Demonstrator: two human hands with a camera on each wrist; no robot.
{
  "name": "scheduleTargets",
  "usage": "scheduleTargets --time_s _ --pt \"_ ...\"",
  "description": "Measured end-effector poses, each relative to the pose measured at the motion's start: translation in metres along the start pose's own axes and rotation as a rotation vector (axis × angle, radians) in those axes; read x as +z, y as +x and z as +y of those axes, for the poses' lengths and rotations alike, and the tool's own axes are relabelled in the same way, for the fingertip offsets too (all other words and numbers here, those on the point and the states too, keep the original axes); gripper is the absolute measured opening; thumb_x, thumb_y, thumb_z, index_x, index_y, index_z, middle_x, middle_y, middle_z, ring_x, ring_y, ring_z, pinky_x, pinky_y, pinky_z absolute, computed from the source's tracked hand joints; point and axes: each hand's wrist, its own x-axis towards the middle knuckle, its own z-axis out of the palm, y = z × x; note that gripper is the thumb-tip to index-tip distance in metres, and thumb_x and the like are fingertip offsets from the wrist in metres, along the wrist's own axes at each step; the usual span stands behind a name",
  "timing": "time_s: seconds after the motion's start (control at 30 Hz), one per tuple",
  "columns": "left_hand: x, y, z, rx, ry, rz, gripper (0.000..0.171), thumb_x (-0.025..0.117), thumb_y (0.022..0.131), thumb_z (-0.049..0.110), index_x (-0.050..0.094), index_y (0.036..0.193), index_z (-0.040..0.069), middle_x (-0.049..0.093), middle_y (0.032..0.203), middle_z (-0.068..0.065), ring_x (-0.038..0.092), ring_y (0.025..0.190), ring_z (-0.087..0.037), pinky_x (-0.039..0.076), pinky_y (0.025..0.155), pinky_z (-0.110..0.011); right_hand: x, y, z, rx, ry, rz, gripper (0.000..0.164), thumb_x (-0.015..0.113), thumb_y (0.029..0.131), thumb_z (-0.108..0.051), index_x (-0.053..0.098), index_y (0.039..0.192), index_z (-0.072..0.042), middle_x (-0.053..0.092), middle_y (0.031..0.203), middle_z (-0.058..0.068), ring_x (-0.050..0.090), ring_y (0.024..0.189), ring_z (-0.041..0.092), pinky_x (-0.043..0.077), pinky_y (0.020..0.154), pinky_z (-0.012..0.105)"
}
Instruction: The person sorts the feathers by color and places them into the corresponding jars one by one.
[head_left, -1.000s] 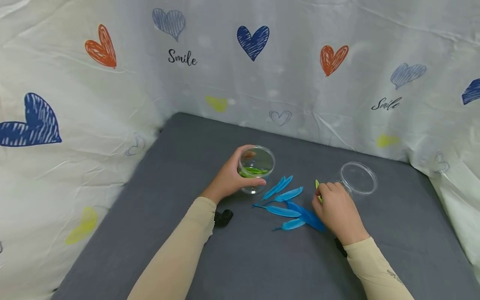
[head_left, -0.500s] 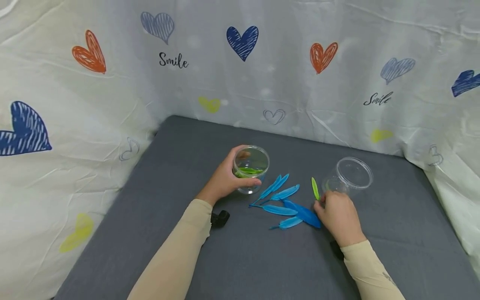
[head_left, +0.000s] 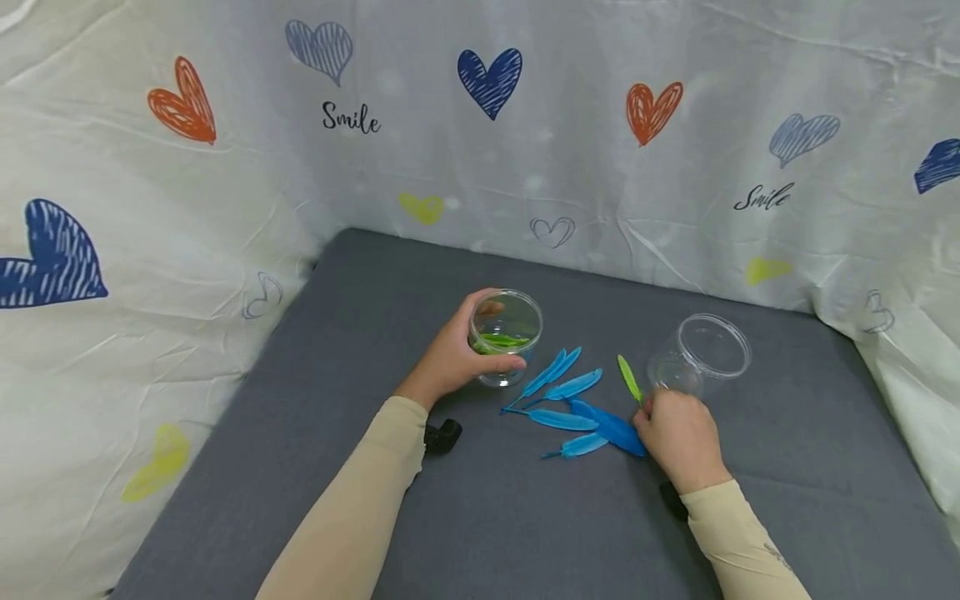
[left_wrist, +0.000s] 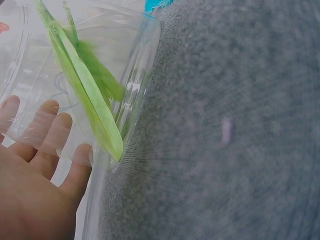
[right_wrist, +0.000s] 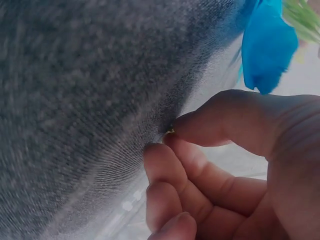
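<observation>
Grips clear cup [head_left: 517, 315] left of blue feathers [head_left: 564, 420] with left hand [head_left: 453, 358], likely to steady it, pinches green feather [head_left: 628, 377] by end right of them with right hand [head_left: 681, 437].

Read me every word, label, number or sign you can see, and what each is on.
"Smile": black script on the white backdrop, upper left in the head view.
"Smile": again on the backdrop, farther right.
Dark marking on the right sleeve: too small to read.
Clear cups: no readable text.
</observation>
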Motion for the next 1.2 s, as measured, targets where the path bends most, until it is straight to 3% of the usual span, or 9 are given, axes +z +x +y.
scheduleTargets --time_s 0.53,0.87,1.2 --pt "0.0003 -0.0007 0.0008 -0.005 -0.001 0.001 0.109 0.099 0.075 0.053 0.032 0.161 0.052 0.051 0.161 0.011 0.046 0.153 -0.019 0.052 0.116 -0.055 -0.0003 -0.0025 0.0002 0.026 0.007 -0.024 0.046 0.059 0.082 0.002 0.036 0.049 -0.021 0.024 0.051 -0.008 0.023 0.049 0.012 0.015 0.049 0.029" --pt "0.0008 -0.0021 0.0032 -0.002 -0.001 0.005 0.108 0.099 0.076 0.052 0.032 0.161 0.051 0.051 0.161 0.011 0.046 0.153 -0.02 0.05 0.118 -0.056 0.0009 -0.0057 0.0032 0.03 -0.022 0.013 0.04 0.058 0.082 0.0 0.039 0.051 -0.017 0.027 0.052 -0.005 0.027 0.048 0.015 0.016 0.046 0.03" --pt "0.0003 -0.0018 0.0032 0.001 -0.001 0.004 0.108 0.099 0.076 0.051 0.033 0.162 0.05 0.052 0.16 0.01 0.046 0.153 -0.019 0.049 0.119 -0.055 -0.0057 -0.0093 0.0023 -0.053 -0.026 0.199 0.028 0.058 0.078 0.002 0.046 0.059 -0.015 0.037 0.052 0.0 0.034 0.046 0.018 0.023 0.044 0.031"
